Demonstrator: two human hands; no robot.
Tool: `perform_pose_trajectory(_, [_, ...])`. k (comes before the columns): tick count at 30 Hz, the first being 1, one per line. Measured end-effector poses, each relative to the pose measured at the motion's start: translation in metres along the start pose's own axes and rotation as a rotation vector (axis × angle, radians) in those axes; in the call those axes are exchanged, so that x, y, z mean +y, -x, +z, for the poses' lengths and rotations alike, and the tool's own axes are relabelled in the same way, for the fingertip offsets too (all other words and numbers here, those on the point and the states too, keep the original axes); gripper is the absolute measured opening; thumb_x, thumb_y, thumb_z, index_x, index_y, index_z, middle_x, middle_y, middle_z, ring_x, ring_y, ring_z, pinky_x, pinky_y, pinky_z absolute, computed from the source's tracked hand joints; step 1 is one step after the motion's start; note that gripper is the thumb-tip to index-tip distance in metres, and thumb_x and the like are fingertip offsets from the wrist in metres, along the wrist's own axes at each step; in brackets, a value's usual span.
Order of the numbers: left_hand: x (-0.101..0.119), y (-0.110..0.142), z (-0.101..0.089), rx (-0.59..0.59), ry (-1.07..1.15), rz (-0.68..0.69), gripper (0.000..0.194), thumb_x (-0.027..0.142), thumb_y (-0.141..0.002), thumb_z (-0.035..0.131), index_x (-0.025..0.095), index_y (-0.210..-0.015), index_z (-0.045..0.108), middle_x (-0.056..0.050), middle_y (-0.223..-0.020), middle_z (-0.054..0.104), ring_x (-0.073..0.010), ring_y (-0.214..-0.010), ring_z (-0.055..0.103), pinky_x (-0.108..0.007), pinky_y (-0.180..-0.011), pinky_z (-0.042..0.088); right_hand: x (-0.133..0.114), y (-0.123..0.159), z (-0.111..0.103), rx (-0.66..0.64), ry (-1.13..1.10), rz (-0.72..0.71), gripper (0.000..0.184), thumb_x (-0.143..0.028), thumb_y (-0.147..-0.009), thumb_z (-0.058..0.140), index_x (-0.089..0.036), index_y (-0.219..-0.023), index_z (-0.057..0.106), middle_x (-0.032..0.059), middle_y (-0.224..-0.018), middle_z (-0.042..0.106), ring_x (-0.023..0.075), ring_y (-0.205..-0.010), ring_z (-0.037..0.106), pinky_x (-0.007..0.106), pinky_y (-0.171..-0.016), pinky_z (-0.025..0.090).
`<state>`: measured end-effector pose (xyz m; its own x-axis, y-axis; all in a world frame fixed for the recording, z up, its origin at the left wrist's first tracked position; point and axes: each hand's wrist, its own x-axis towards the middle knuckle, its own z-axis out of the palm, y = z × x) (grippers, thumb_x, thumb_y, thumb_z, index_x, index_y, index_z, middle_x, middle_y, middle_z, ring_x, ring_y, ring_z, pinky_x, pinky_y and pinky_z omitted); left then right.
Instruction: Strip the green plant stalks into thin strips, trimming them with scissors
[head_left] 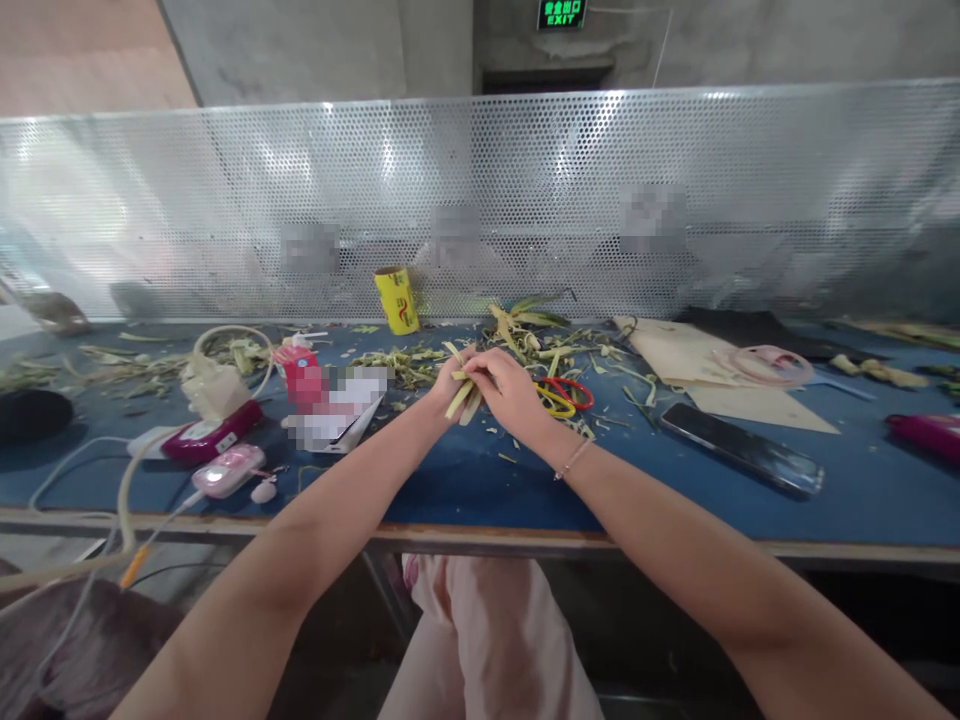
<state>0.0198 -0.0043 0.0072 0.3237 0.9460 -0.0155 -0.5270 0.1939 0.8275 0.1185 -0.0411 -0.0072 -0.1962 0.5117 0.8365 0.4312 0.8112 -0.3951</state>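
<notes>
Green strips (459,401) just right of left hand (445,382), curled round them; right hand (508,380) pinching them, equally near. Long axis roughly fore-and-aft, ends toward body.

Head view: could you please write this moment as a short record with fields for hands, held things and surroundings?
Right hand: fingers pinched on pale green strips
Left hand: at the same strips, fingers partly hidden
Surface: blue tabletop
Around hands: plant scraps
Right side: dark phone, lying flat
Beyond hands: yellow container, before the perforated screen
</notes>
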Motion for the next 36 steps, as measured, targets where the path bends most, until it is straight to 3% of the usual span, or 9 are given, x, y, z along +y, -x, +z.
perform_pose_trajectory(3, [0.0, 0.0, 0.003, 0.052, -0.02, -0.091, 0.031, 0.032, -0.083, 0.047, 0.016, -0.058, 0.046, 0.001, -0.045, 0.045, -0.0098, -0.039, 0.046, -0.022, -0.04, 0.04, 0.003, -0.002, -0.003, 0.012, 0.045, -0.023, 0.012, -0.018, -0.085, 0.045, -0.021, -0.083, 0.056, 0.0043, -0.086, 0.058, 0.0169, -0.088, 0.053, 0.033, -0.083, 0.042])
perform_pose_trajectory(6, [0.001, 0.0, 0.007, 0.097, -0.031, -0.048, 0.023, 0.015, -0.084, 0.044, 0.014, -0.061, 0.048, 0.001, -0.049, 0.049, -0.0074, -0.041, 0.046, -0.019, -0.042, 0.04, 0.008, -0.004, -0.009, 0.027, 0.066, -0.032, 0.011, -0.017, -0.085, 0.045, -0.02, -0.083, 0.056, 0.0052, -0.087, 0.058, 0.0175, -0.088, 0.054, 0.034, -0.083, 0.042])
perform_pose_trajectory(10, [0.001, -0.004, 0.007, 0.059, -0.025, 0.0, 0.023, -0.006, -0.074, 0.042, 0.011, -0.062, 0.053, -0.001, -0.056, 0.055, -0.0053, -0.048, 0.051, -0.016, -0.05, 0.044, 0.017, -0.006, -0.014, 0.031, 0.056, 0.009, 0.01, -0.016, -0.083, 0.046, -0.02, -0.086, 0.055, 0.0059, -0.09, 0.059, 0.0176, -0.09, 0.055, 0.035, -0.085, 0.042])
perform_pose_trajectory(17, [-0.004, -0.005, 0.0, -0.118, 0.035, 0.096, 0.019, -0.005, -0.072, 0.049, 0.01, -0.074, 0.061, -0.003, -0.067, 0.063, -0.0056, -0.06, 0.058, -0.016, -0.061, 0.048, 0.024, -0.007, -0.017, 0.115, -0.064, 0.128, 0.009, -0.018, -0.08, 0.049, -0.02, -0.089, 0.052, 0.0058, -0.09, 0.059, 0.0169, -0.086, 0.057, 0.035, -0.082, 0.046])
perform_pose_trajectory(22, [-0.004, -0.003, -0.003, -0.236, 0.055, 0.075, 0.016, -0.002, -0.07, 0.055, 0.009, -0.078, 0.063, -0.003, -0.07, 0.064, -0.0068, -0.063, 0.06, -0.018, -0.067, 0.049, 0.018, -0.009, -0.019, 0.184, -0.132, 0.163, 0.006, -0.021, -0.078, 0.053, -0.021, -0.084, 0.053, 0.0039, -0.086, 0.061, 0.0172, -0.085, 0.058, 0.035, -0.08, 0.047])
perform_pose_trajectory(26, [-0.003, -0.002, 0.0, -0.2, 0.054, 0.116, 0.013, -0.002, -0.071, 0.056, 0.009, -0.072, 0.062, -0.003, -0.068, 0.064, -0.0067, -0.065, 0.061, -0.02, -0.075, 0.047, 0.021, -0.012, -0.019, 0.268, -0.218, 0.24, 0.007, -0.023, -0.075, 0.057, -0.021, -0.082, 0.054, 0.0022, -0.084, 0.061, 0.0155, -0.082, 0.059, 0.034, -0.08, 0.047])
perform_pose_trajectory(31, [-0.001, -0.001, 0.002, -0.156, 0.021, 0.189, 0.011, -0.001, -0.07, 0.058, 0.009, -0.072, 0.063, -0.003, -0.071, 0.065, -0.0066, -0.066, 0.061, -0.022, -0.079, 0.046, 0.035, -0.015, -0.023, 0.519, -0.35, 0.371, 0.015, -0.031, -0.074, 0.06, -0.019, -0.082, 0.057, 0.0018, -0.08, 0.061, 0.0141, -0.077, 0.058, 0.033, -0.077, 0.047])
perform_pose_trajectory(36, [0.0, -0.002, 0.001, -0.149, -0.007, 0.254, 0.012, 0.0, -0.066, 0.063, 0.011, -0.07, 0.062, 0.0, -0.067, 0.063, -0.0061, -0.065, 0.06, -0.022, -0.079, 0.044, 0.033, -0.015, -0.03, 0.436, -0.243, 0.362, 0.012, -0.029, -0.071, 0.063, -0.018, -0.075, 0.06, 0.0007, -0.072, 0.062, 0.0135, -0.069, 0.057, 0.032, -0.073, 0.046])
